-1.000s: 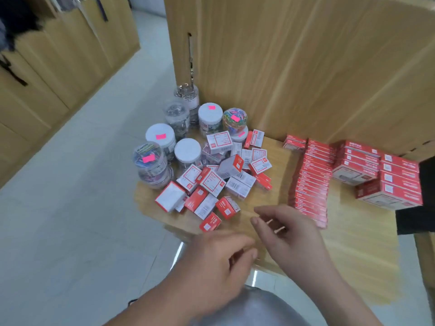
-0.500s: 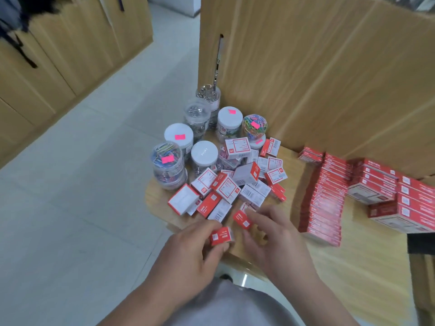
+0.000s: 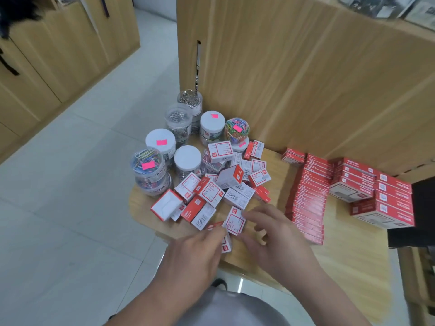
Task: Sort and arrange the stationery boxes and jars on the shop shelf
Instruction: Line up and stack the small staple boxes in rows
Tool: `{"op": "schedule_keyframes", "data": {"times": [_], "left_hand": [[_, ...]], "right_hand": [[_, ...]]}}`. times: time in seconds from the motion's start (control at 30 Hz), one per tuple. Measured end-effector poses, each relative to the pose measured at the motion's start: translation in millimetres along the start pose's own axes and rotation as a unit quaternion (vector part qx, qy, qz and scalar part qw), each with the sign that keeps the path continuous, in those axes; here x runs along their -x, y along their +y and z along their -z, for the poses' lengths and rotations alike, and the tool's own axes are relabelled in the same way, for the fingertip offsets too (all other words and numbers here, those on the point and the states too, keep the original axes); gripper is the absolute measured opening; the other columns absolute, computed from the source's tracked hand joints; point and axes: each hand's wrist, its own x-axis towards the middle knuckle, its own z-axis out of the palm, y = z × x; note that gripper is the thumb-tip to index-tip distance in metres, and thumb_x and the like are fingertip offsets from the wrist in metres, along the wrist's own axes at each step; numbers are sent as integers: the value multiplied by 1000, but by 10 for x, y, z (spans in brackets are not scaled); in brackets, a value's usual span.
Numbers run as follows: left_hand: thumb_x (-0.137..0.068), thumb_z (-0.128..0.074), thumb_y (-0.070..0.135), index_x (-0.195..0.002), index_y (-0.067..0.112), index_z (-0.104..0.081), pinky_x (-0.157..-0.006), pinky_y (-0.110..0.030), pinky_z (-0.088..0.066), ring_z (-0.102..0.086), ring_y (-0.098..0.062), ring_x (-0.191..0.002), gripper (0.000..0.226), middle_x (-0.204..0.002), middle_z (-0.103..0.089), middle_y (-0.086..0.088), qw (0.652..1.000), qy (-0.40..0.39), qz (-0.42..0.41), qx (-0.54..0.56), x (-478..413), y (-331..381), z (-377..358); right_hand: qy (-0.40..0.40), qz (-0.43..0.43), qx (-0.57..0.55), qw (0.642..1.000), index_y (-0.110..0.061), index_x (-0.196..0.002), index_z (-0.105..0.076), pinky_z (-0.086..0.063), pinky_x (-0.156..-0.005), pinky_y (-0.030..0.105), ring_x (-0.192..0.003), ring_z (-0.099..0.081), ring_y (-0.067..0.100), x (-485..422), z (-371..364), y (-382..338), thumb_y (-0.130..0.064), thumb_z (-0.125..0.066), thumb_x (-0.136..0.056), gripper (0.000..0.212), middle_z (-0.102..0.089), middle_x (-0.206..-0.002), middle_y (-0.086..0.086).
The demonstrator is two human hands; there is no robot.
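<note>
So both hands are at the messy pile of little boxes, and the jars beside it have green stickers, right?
Not green. The head view shows the stickers on the jars are pink. The rest holds: left hand and right hand are at the messy pile of little boxes.
</note>
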Motion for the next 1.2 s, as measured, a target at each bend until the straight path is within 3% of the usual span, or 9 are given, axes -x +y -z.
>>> {"op": "schedule_keyframes", "data": {"times": [0.13,0.27,0.43,0.6,0.7,0.8,0.9,1.07,1.2], "left_hand": [[-89,-62,48,-90,35,-53,-49,-22,-38,-55,-7,-74,16,-84,-54,16,999,-42,-5,-27,16,34,-26],[-87,-60,42,-83,30,-48,-41,-27,-38,-59,-13,-63,17,-75,-54,11,998,-35,-3,-59,-8,21,-75],[-86,-48,42,-84,30,-51,-39,-28,-41,-63,-17,-58,13,-72,-58,10,995,-37,11,-87,-57,73,-162],[-93,-56,41,-84,29,-63,-47,-28,-42,-59,-13,-66,16,-77,-54,11,999,12,-20,-44,-165,121,0],[-96,-59,35,-89,25,-67,-58,-35,-48,-60,-18,-78,15,-81,-56,9,997,56,-37,-36,-426,111,131],[-94,-62,30,-91,18,-69,-69,-37,-47,-57,-24,-83,14,-85,-59,4,992,75,-77,-59,-799,141,219],[-90,-62,34,-89,20,-69,-74,-39,-46,-54,-24,-88,15,-88,-59,6,989,61,-94,-92,-1129,174,232],[-87,-58,43,-90,24,-68,-75,-39,-45,-54,-22,-93,22,-93,-60,8,988,17,-103,-115,-1407,169,69],[-85,-64,44,-91,25,-70,-77,-38,-47,-55,-21,-94,21,-93,-60,8,984,-29,-134,-114,-1525,147,-96]], "right_hand": [[-38,25,56,997,-41,-120,-64,-50,-54,29,-76,-62,13,48,-101,55,-39,-73,-84,37,-51,-114,-9],[-16,28,61,998,-39,-113,-66,-47,-50,28,-67,-59,15,93,-113,74,-44,-62,-90,25,-50,-100,-6],[-38,14,114,993,-39,-110,-69,-48,-46,30,-67,-65,17,50,-19,51,-49,-68,-82,29,-57,-86,-10],[-19,-25,19,999,-33,-104,-77,-54,-63,37,-69,-61,4,-273,375,73,-43,-74,-86,21,-65,-86,-16],[18,-25,76,997,-27,-115,-74,-55,-72,37,-85,-66,15,-689,528,212,-34,-72,-90,25,-68,-102,-8],[-25,0,131,991,-26,-129,-67,-55,-83,37,-108,-64,24,-992,540,331,-28,-68,-93,36,-68,-120,-1],[-79,18,129,988,-31,-133,-64,-53,-93,40,-123,-58,20,-1134,545,393,-31,-65,-95,38,-66,-131,-8],[-69,51,119,989,-35,-122,-69,-53,-86,39,-116,-58,17,-1153,603,439,-33,-67,-93,30,-67,-116,-13],[-99,27,23,994,-25,-122,-72,-51,-92,39,-106,-60,15,-1173,613,517,-27,-74,-88,34,-60,-111,-7]]}}
